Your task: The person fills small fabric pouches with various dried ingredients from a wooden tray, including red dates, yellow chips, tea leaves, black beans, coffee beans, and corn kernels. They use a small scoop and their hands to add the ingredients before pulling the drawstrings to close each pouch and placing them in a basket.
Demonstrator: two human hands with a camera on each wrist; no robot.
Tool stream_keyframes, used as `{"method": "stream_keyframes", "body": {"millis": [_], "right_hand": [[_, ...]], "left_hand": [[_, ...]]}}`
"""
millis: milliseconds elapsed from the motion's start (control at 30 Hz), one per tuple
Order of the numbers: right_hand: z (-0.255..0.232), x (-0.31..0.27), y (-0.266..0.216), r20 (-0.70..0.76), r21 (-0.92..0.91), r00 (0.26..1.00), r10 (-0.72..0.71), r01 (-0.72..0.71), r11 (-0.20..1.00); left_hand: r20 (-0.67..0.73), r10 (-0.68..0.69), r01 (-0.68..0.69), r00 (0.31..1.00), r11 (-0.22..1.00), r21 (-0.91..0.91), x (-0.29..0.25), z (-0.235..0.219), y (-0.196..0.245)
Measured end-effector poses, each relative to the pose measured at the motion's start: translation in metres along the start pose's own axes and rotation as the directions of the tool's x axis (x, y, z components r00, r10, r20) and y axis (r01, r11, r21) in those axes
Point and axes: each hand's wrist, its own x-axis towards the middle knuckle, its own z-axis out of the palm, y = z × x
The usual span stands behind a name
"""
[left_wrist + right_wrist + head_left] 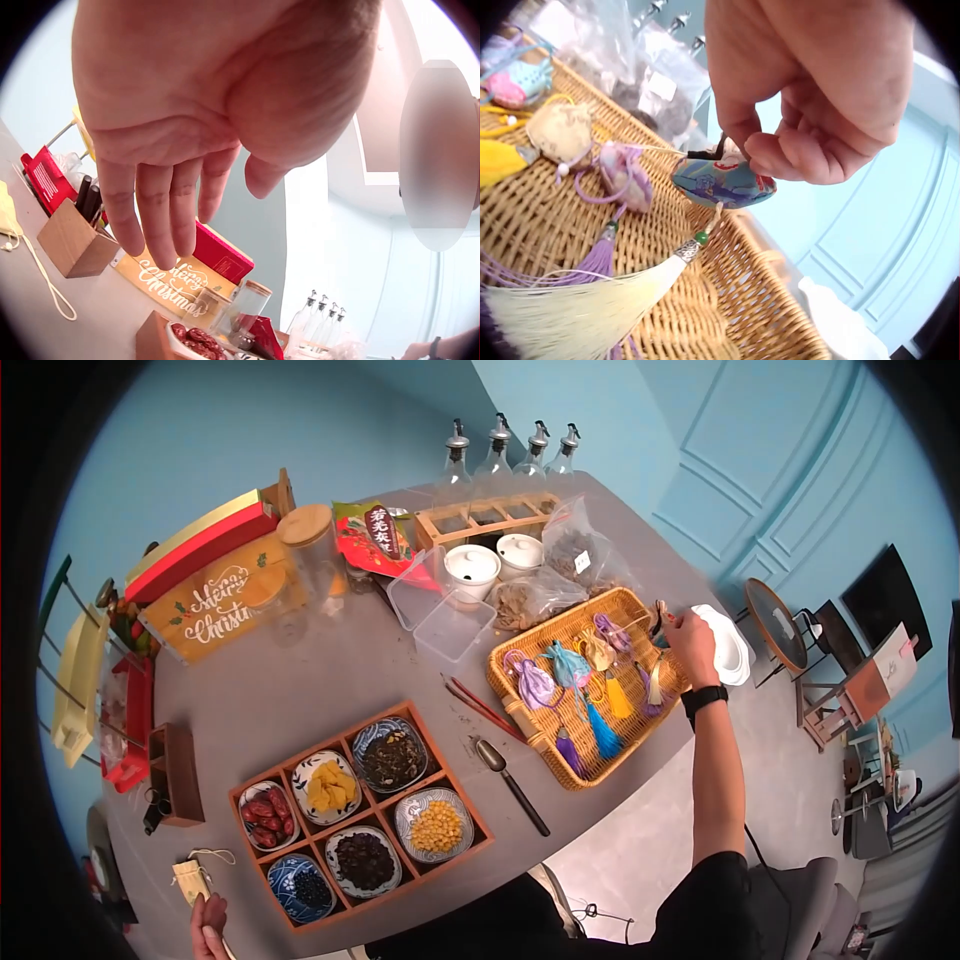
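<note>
Right hand (829,82) pinches the blue pouch (718,184) by its edge, grip closed, near the basket's (771,306) rim; left hand (202,112), relaxed, holds nothing. Gentle handling should spare the cream tassel (592,307) snags.

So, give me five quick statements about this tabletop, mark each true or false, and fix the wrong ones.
1. The right hand holds a patterned blue sachet. True.
2. The left hand grips the metal scoop. False: the left hand holds nothing, and the scoop lies on the table.
3. The wooden tray holds six bowls. True.
4. Exactly three glass bottles are visible. False: there are four glass bottles.
5. Tasselled sachets lie in the wicker basket. True.
</note>
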Motion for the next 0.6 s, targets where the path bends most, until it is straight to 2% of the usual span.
{"method": "stream_keyframes", "body": {"millis": [33, 100, 133, 200, 233, 267, 300, 333, 367, 400, 433, 467, 533, 567, 600], "right_hand": [[-0.016, -0.007, -0.002, 0.004, -0.011, 1.000, 0.003, -0.003, 1.000], [-0.041, -0.026, -0.002, -0.220, 0.028, 0.961, -0.166, 0.177, 0.984], [-0.052, -0.034, -0.003, -0.214, 0.020, 0.963, -0.162, 0.171, 0.985], [-0.072, -0.053, -0.006, -0.305, 0.259, 0.942, -0.141, 0.225, 0.939], [-0.079, -0.067, -0.007, -0.300, 0.257, 0.943, -0.143, 0.224, 0.940], [-0.084, -0.085, -0.007, -0.181, 0.509, 0.982, -0.057, 0.144, 0.849], [-0.090, -0.104, -0.010, -0.036, 0.716, 0.999, -0.006, 0.030, 0.698], [-0.096, -0.131, -0.024, 0.000, 0.815, 1.000, -0.002, 0.001, 0.579], [-0.097, -0.161, -0.045, 0.045, 0.895, 0.999, -0.006, -0.037, 0.444], [-0.090, -0.189, -0.062, 0.079, 0.928, 0.996, -0.034, -0.061, 0.369], [-0.082, -0.218, -0.079, 0.118, 0.953, 0.991, -0.064, -0.095, 0.289], [-0.076, -0.247, -0.096, 0.170, 0.966, 0.979, -0.110, -0.143, 0.215], [-0.071, -0.300, -0.137, 0.242, 0.969, 0.953, -0.184, -0.226, 0.100], [-0.070, -0.321, -0.156, 0.263, 0.965, 0.941, -0.213, -0.256, 0.064], [-0.064, -0.338, -0.169, 0.243, 0.970, 0.941, -0.235, -0.237, 0.056]], "left_hand": [[-0.011, 0.000, 0.000, 1.000, 1.000, -0.022, -0.002, 0.001, -0.001], [0.003, -0.014, 0.014, 1.000, 1.000, -0.015, -0.005, 0.015, 0.013], [0.000, -0.006, 0.006, 1.000, 1.000, -0.015, -0.004, 0.024, 0.021], [0.046, 0.021, -0.018, 0.999, 0.998, -0.064, -0.004, 0.038, 0.021], [0.078, 0.052, -0.043, 0.996, 0.993, -0.111, -0.004, 0.045, 0.021], [0.148, 0.120, -0.086, 0.982, 0.972, -0.220, -0.003, 0.056, 0.023], [0.193, 0.155, -0.076, 0.969, 0.928, -0.364, -0.005, 0.070, 0.024], [0.291, 0.200, -0.052, 0.936, 0.894, -0.445, -0.004, 0.081, 0.031], [0.274, 0.133, 0.052, 0.953, 0.817, -0.575, -0.010, 0.106, 0.053], [0.461, 0.214, 0.080, 0.861, 0.838, -0.539, -0.007, 0.107, 0.041], [0.446, 0.214, 0.060, 0.869, 0.850, -0.523, -0.007, 0.130, 0.069], [0.595, 0.276, 0.145, 0.755, 0.815, -0.562, 0.000, 0.139, 0.068], [0.675, 0.255, 0.180, 0.693, 0.845, -0.504, 0.004, 0.166, 0.078], [0.685, 0.227, 0.201, 0.692, 0.851, -0.485, 0.004, 0.178, 0.077], [0.661, 0.206, 0.216, 0.721, 0.841, -0.497, 0.003, 0.187, 0.076]]}}
